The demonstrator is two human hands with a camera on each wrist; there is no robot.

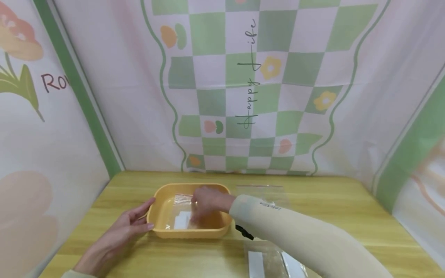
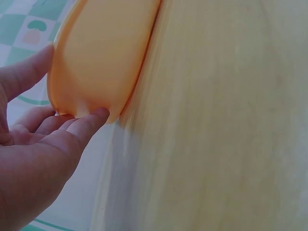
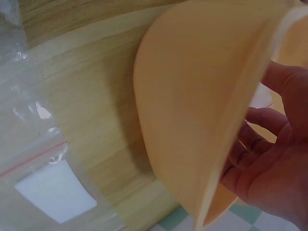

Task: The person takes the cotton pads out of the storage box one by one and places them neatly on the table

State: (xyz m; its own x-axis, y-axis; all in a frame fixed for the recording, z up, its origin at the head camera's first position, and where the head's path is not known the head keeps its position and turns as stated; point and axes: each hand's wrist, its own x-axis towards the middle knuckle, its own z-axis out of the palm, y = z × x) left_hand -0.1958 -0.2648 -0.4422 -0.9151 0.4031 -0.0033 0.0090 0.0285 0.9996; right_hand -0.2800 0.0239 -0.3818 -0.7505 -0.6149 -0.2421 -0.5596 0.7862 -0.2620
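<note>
A yellow plastic basin [image 1: 192, 233] with rounded corners stands on the table. My left hand [image 1: 126, 227] holds its left end, thumb at the near corner and index finger at the far corner; the left wrist view shows these fingers against the outer wall. Inside the basin lies a clear zip bag [image 1: 179, 204] with a white card [image 1: 182, 220] in it. Over the basin's right half reaches my right hand [image 1: 206, 202], fingertips at the bag's right side. In the right wrist view its thumb and fingers stand apart, the fingers bent, partly behind the basin wall.
More clear zip bags [image 3: 43, 101] lie right of the basin, one beyond the right forearm and others nearer me with white cards [image 1: 256, 264] inside. The wooden table [image 1: 333, 197] ends at a patterned curtain [image 1: 240, 96] at the back.
</note>
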